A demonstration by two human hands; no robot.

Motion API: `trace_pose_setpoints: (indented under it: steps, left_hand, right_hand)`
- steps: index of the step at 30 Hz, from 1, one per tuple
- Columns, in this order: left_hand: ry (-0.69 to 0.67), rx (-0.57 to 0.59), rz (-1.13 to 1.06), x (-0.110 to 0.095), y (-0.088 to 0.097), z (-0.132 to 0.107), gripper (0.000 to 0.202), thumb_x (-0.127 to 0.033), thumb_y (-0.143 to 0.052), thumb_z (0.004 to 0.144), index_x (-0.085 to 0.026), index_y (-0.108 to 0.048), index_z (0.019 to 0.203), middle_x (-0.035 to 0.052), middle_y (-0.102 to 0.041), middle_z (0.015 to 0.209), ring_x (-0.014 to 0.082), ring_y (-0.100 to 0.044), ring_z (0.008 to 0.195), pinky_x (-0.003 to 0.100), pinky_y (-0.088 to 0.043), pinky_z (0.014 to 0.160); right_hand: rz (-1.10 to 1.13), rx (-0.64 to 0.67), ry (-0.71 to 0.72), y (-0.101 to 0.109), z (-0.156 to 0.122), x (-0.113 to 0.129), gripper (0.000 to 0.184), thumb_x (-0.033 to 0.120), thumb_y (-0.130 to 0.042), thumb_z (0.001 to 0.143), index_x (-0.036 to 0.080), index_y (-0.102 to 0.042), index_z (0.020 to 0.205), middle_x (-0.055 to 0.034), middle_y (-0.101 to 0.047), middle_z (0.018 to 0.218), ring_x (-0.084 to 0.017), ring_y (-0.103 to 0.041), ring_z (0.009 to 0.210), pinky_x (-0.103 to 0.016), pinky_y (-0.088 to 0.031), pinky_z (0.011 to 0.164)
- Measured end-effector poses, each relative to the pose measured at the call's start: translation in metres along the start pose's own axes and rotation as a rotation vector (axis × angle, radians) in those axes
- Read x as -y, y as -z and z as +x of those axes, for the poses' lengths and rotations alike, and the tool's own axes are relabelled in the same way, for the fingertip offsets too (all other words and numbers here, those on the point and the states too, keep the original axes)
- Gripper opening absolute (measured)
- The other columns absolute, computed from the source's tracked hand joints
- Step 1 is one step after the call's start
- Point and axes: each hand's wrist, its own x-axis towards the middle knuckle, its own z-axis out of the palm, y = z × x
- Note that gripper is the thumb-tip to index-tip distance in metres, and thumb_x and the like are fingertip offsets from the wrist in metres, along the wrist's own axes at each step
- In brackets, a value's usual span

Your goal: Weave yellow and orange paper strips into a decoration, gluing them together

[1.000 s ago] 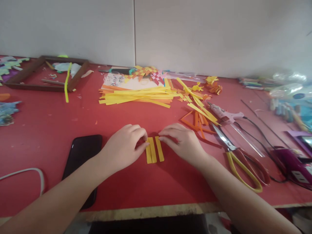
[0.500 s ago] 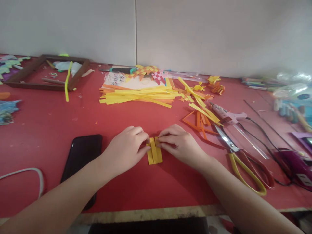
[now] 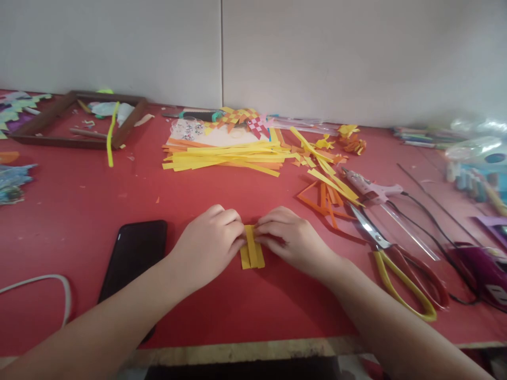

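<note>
Between my hands, near the table's front edge, lies a small piece of folded yellow paper strips [image 3: 252, 254], laid side by side. My left hand [image 3: 216, 235] pinches its upper left edge between thumb and fingers. From the other side, my right hand [image 3: 291, 235] has its curled fingertips closed on the upper right edge. Fingers partly hide the top of the folded paper. Beyond my hands, a loose pile of yellow paper strips [image 3: 225, 157] rests over some orange ones.
A black phone [image 3: 134, 253] lies by my left forearm. To my right are scissors [image 3: 390, 258], a pink glue gun [image 3: 374, 189] with its cord, and orange strips [image 3: 327, 203]. A brown frame [image 3: 59, 141] holding scraps sits at the back left of the red table [image 3: 214, 311].
My left fingers have shifted slightly right, closer in over the yellow paper's upper edge. My right hand stays nearly in place; the whole view has shifted very slightly.
</note>
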Motion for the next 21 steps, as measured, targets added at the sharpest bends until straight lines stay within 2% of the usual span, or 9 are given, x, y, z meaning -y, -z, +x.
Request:
trace_pose_setpoints:
  steps: [4, 10, 21]
  left_hand:
    - [-0.042, -0.021, 0.02, -0.0011, -0.0025, -0.0007, 0.023, -0.02, -0.051, 0.096, -0.015, -0.069, 0.082, 0.0066, -0.066, 0.083, 0.0241, -0.056, 0.082, 0.039, -0.046, 0.074]
    - [-0.125, -0.13, 0.099, -0.0001, -0.0075, -0.005, 0.02, -0.019, -0.059, 0.093, -0.016, -0.07, 0.076, 0.0034, -0.065, 0.073, 0.0228, -0.058, 0.076, 0.036, -0.045, 0.068]
    - [-0.194, -0.172, 0.087, 0.0043, -0.0071, -0.0051, 0.026, -0.023, -0.051, 0.098, -0.019, -0.075, 0.088, 0.0042, -0.069, 0.076, 0.0211, -0.06, 0.085, 0.034, -0.047, 0.076]
  right_hand:
    - [0.012, 0.015, 0.001, -0.0009, -0.0007, -0.0007, 0.017, 0.01, -0.059, 0.089, 0.019, -0.074, 0.09, -0.0069, -0.074, 0.093, -0.02, -0.065, 0.087, -0.036, -0.056, 0.08]
    - [0.009, 0.004, 0.017, -0.0026, -0.0018, -0.0036, 0.014, 0.011, -0.062, 0.089, 0.018, -0.074, 0.089, -0.007, -0.074, 0.092, -0.019, -0.064, 0.085, -0.034, -0.055, 0.079]
    - [0.037, 0.0, 0.006, -0.0041, -0.0008, -0.0048, 0.015, 0.015, -0.06, 0.091, 0.02, -0.074, 0.088, -0.0061, -0.073, 0.092, -0.02, -0.065, 0.086, -0.037, -0.055, 0.081]
